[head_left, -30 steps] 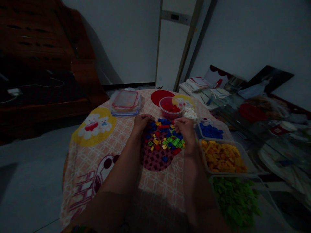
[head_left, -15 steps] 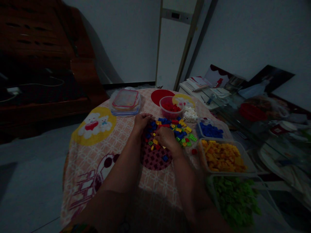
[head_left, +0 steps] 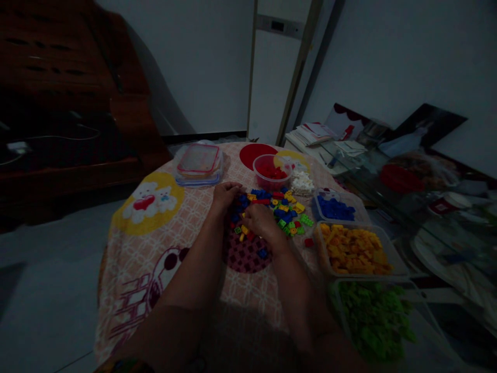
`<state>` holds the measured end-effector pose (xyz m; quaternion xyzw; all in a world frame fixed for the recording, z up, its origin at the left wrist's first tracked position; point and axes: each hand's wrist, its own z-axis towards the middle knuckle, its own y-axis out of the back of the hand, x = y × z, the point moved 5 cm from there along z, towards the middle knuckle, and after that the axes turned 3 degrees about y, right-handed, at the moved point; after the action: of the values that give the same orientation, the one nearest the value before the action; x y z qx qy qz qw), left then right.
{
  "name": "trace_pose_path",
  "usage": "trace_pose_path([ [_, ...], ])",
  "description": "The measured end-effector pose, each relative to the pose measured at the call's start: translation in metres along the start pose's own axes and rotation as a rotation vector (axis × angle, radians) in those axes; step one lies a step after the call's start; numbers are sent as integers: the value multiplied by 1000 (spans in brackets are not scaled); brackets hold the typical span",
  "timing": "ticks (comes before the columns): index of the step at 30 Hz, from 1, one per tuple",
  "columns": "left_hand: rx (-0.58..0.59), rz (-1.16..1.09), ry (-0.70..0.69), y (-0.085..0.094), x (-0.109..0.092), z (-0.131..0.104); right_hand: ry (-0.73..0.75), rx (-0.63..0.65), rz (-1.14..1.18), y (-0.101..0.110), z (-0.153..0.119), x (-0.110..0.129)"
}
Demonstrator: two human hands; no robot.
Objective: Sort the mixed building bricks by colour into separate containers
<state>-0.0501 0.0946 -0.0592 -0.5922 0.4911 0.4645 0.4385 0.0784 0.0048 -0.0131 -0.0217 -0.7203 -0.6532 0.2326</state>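
Observation:
A pile of mixed toy bricks in blue, yellow, red and green lies on the cloth-covered round table. At the pile's left edge rests my left hand, its fingers pointing right near blue bricks; whether it holds one cannot be made out. My right hand reaches down into the left part of the pile, fingertips by some yellow bricks and partly hidden. Behind the pile is a round bowl of red bricks, with white bricks beside it. A lone blue brick lies nearer to me.
Along the right edge stand clear boxes of blue bricks, yellow bricks and green bricks. Stacked lids lie at the back left. A cluttered glass table is farther right, a wooden bench at the left.
My right hand has shifted slightly left over the pile, now covering part of the yellow bricks there. My left hand has stayed at the same spot. The camera view has moved a little.

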Motion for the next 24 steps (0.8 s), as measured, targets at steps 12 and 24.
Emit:
trace_pose_path([
  [12,-4,-14,-12,0,-1,1,-237,-591,1294,40,-17,-83],
  [24,-18,204,-196,-1,-14,-4,-276,-1106,1333,59,-24,-144],
])
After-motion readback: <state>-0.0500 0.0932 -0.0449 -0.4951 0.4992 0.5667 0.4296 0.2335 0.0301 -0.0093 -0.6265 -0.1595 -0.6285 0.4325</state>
